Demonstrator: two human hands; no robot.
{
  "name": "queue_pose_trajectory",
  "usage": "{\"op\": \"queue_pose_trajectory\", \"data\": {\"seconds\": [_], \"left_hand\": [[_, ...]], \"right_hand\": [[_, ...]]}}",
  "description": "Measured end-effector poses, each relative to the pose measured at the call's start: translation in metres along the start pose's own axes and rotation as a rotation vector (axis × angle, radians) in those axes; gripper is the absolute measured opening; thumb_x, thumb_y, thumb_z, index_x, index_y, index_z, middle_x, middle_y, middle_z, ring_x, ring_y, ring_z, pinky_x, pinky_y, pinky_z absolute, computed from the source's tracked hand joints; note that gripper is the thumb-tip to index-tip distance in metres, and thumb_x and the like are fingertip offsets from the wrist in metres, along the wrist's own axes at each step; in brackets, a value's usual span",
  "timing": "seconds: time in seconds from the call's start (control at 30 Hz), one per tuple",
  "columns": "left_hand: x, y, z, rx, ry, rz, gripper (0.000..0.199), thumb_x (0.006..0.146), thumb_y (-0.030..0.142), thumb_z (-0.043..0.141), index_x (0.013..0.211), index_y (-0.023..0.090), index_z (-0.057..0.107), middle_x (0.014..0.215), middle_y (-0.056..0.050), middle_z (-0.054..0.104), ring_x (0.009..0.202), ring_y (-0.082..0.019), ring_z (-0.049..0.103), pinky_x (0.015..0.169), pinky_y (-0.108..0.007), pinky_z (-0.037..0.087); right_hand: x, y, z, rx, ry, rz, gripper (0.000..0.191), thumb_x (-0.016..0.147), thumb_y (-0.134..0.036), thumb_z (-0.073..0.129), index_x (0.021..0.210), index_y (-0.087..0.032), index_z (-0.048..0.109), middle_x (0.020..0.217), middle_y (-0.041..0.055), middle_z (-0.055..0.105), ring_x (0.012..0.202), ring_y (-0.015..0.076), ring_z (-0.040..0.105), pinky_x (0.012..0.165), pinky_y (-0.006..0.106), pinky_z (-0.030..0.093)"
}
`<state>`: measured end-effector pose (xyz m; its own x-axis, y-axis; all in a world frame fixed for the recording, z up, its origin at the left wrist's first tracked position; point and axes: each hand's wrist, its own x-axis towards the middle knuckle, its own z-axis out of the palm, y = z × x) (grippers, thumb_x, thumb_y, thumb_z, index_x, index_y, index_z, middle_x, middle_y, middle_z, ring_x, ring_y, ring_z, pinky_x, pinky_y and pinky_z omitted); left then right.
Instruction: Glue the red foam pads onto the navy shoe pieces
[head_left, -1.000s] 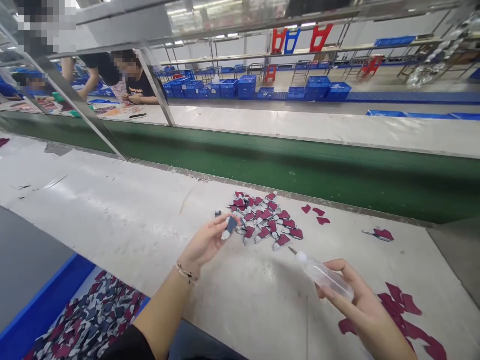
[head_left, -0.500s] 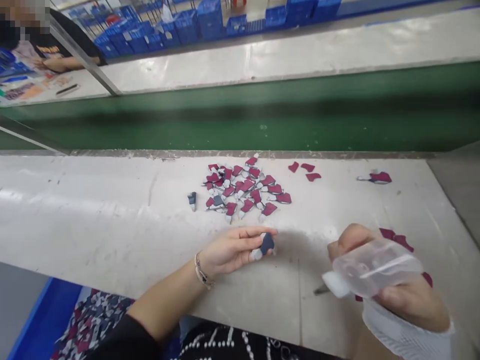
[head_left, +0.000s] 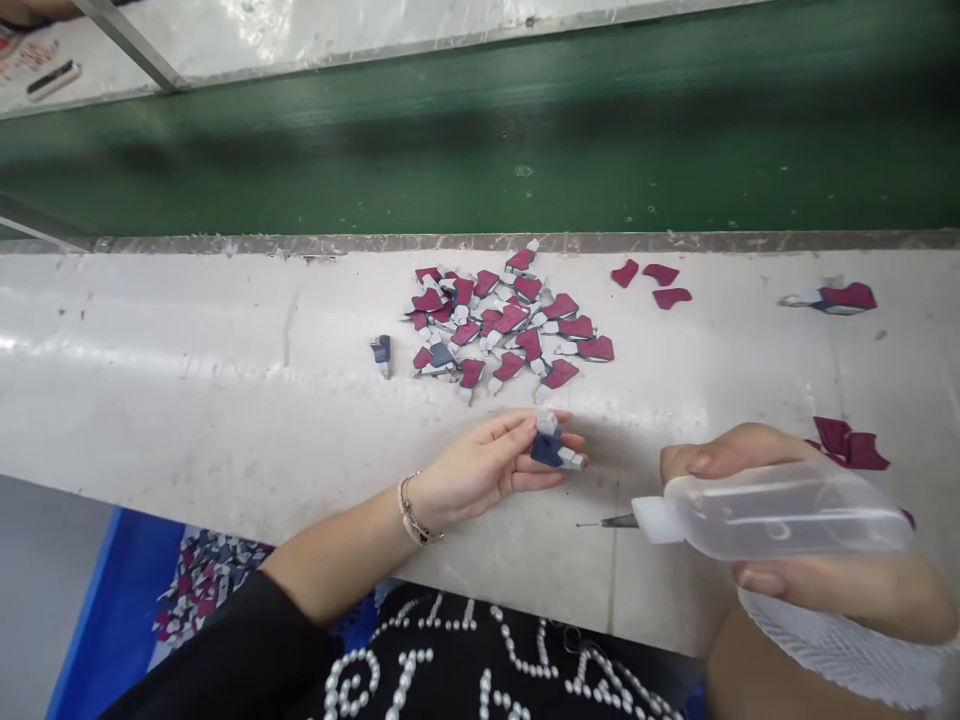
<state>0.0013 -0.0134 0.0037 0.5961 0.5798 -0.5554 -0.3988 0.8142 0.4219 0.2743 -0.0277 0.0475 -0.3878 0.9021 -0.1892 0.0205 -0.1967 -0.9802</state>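
Between the thumb and fingers of my left hand (head_left: 487,465) is a small navy and light grey plastic part (head_left: 551,449), held just above the table. My right hand (head_left: 847,590) is wrapped round a translucent squeeze bottle (head_left: 795,510) with a white cap. The bottle lies sideways in my grip, its thin metal needle tip (head_left: 611,522) pointing left, below and apart from the plastic part. Beyond my left hand spreads a pile of similar grey and navy parts with maroon faces (head_left: 510,320). Loose maroon pieces (head_left: 851,442) lie behind my right hand.
A single navy and grey part (head_left: 382,355) stands left of the pile. Three maroon pieces (head_left: 661,273) and one maroon-faced part (head_left: 844,298) lie at the back right. A green panel (head_left: 480,150) borders the table. A blue bin (head_left: 112,610) of parts sits at lower left.
The view has tipped downward. My left hand has turned the plastic part, so more of its grey ends show. The bottle has levelled, and its needle now points left toward my left hand.
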Motion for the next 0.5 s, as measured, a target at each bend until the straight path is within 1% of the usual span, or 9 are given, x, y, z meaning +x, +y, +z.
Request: {"op": "queue_pose_trajectory", "data": {"seconds": [0.03, 0.1, 0.2, 0.3, 0.4, 0.43, 0.5], "left_hand": [[0.0002, -0.0003, -0.0001, 0.015, 0.011, 0.002, 0.03, 0.104, 0.035, 0.058, 0.123, 0.017, 0.072, 0.123, -0.012, 0.076, 0.105, -0.017, 0.076, 0.089, -0.024, 0.06], [0.0002, -0.0007, -0.0008, 0.05, 0.029, 0.008, 0.034, 0.107, 0.037, 0.052, 0.124, 0.016, 0.073, 0.121, -0.013, 0.077, 0.106, -0.018, 0.076, 0.086, -0.024, 0.06], [-0.001, -0.0001, -0.0022, 0.089, 0.0, 0.024, 0.036, 0.106, 0.039, 0.052, 0.128, 0.017, 0.071, 0.122, -0.012, 0.077, 0.109, -0.021, 0.076, 0.082, -0.026, 0.06], [-0.0031, 0.0019, -0.0024, 0.026, -0.085, 0.003, 0.035, 0.104, 0.039, 0.058, 0.133, 0.023, 0.068, 0.12, -0.009, 0.078, 0.11, -0.022, 0.076, 0.083, -0.026, 0.058], [-0.0053, 0.0037, -0.0012, -0.089, -0.175, -0.037, 0.036, 0.1, 0.043, 0.064, 0.133, 0.028, 0.066, 0.113, -0.006, 0.079, 0.107, -0.019, 0.076, 0.086, -0.025, 0.055], [-0.0061, 0.0039, -0.0007, -0.113, -0.2, -0.047, 0.038, 0.099, 0.044, 0.067, 0.133, 0.028, 0.066, 0.112, -0.006, 0.079, 0.106, -0.018, 0.075, 0.086, -0.024, 0.054], [-0.0075, 0.0037, 0.0003, -0.124, -0.234, -0.056, 0.043, 0.096, 0.045, 0.071, 0.134, 0.028, 0.065, 0.112, -0.006, 0.078, 0.106, -0.017, 0.074, 0.085, -0.024, 0.053]], "right_hand": [[0.001, -0.002, 0.0015, 0.016, 0.013, 0.005, 0.036, 0.072, -0.046, 0.091, 0.102, -0.04, 0.073, 0.078, 0.0008, 0.067, 0.062, 0.0185, 0.064, 0.052, 0.029, 0.054], [0.003, -0.0048, 0.0037, 0.057, -0.002, 0.003, 0.034, 0.075, -0.049, 0.089, 0.1, -0.036, 0.068, 0.071, -0.0012, 0.061, 0.056, 0.0148, 0.056, 0.049, 0.026, 0.049], [0.0048, -0.0052, 0.0051, 0.111, -0.042, -0.012, 0.036, 0.081, -0.056, 0.083, 0.1, -0.033, 0.064, 0.064, -0.0032, 0.053, 0.055, 0.0135, 0.049, 0.047, 0.026, 0.042], [0.005, -0.0021, 0.0065, 0.145, -0.077, -0.029, 0.035, 0.083, -0.057, 0.08, 0.102, -0.032, 0.063, 0.07, -0.003, 0.053, 0.058, 0.0134, 0.049, 0.047, 0.027, 0.04], [0.0044, 0.0013, 0.0081, 0.184, -0.081, -0.048, 0.032, 0.085, -0.054, 0.078, 0.101, -0.032, 0.062, 0.074, -0.0025, 0.055, 0.059, 0.0131, 0.05, 0.047, 0.027, 0.039], [0.004, 0.0018, 0.0081, 0.187, -0.068, -0.053, 0.032, 0.085, -0.054, 0.078, 0.101, -0.031, 0.062, 0.075, -0.0019, 0.057, 0.06, 0.0133, 0.052, 0.047, 0.027, 0.04], [0.0036, 0.0007, 0.0069, 0.108, 0.034, -0.035, 0.042, 0.078, -0.063, 0.081, 0.099, -0.031, 0.064, 0.078, -0.0002, 0.062, 0.06, 0.0141, 0.055, 0.048, 0.028, 0.042]]}}
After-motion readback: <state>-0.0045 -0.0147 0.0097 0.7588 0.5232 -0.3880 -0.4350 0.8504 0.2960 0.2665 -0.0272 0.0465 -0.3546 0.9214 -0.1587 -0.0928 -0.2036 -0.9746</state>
